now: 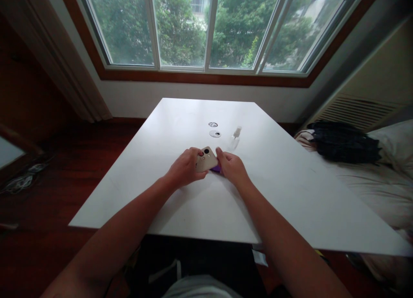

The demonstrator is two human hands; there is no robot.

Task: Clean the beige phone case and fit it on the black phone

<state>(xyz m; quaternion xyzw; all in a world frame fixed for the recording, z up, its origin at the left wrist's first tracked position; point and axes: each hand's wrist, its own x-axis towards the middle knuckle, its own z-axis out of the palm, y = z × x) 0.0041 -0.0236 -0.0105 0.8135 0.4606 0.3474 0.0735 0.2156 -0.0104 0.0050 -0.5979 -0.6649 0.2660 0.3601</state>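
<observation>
My left hand (188, 166) is closed around a beige-gold smartphone (207, 161), gripping it at its left side. The phone's back faces up, and dark round camera lenses show near its far end. My right hand (232, 166) is at the phone's right edge, thumb up and fingers curled. Its fingers pinch a purple item (216, 169), of which only a small part shows under the phone; I cannot make out its kind. Both hands are above the near middle of the white table. Just beyond them stands a small clear spray bottle (235, 139) with a whitish top.
Two flat round pieces lie farther back on the white table (129, 194): a dark-patterned disc (213, 124) and a pale disc (215, 134) with a dark spot. A black bag (345, 143) rests on a bed at the right. Windows are beyond the table.
</observation>
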